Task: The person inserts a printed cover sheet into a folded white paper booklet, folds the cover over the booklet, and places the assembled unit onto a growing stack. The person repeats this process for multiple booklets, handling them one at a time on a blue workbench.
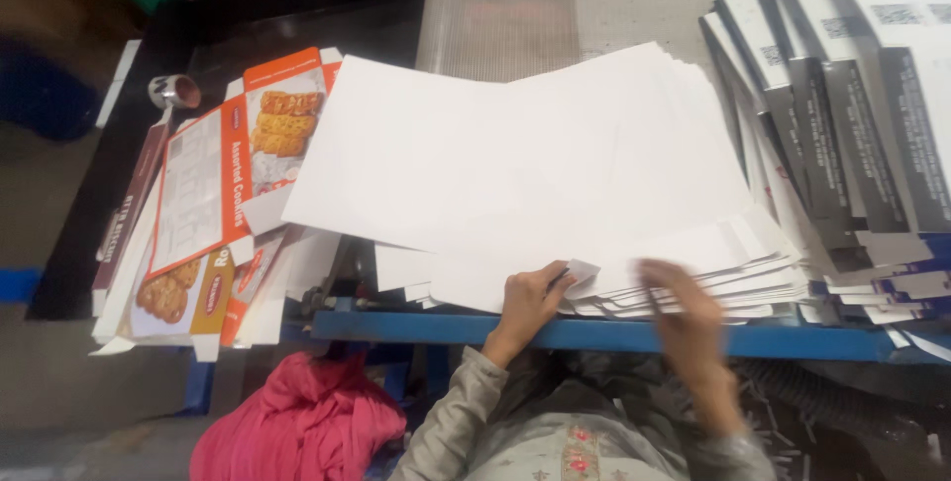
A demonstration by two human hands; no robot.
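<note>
A thick stack of white flat carton sheets (515, 164) lies fanned out on the work surface in front of me. My left hand (525, 301) rests at the stack's near edge, its fingers pinching a small white flap of one sheet. My right hand (684, 313) is blurred with motion at the same near edge, a little to the right, touching the sheet edges. Whether it grips a sheet I cannot tell.
Grey and white folded cartons (852, 114) are piled at the right. Orange printed biscuit box blanks (223, 184) lie at the left, with a tape roll (173, 92) beyond them. A blue table edge (416, 327) runs below the stack. Pink cloth (297, 422) lies at my lap.
</note>
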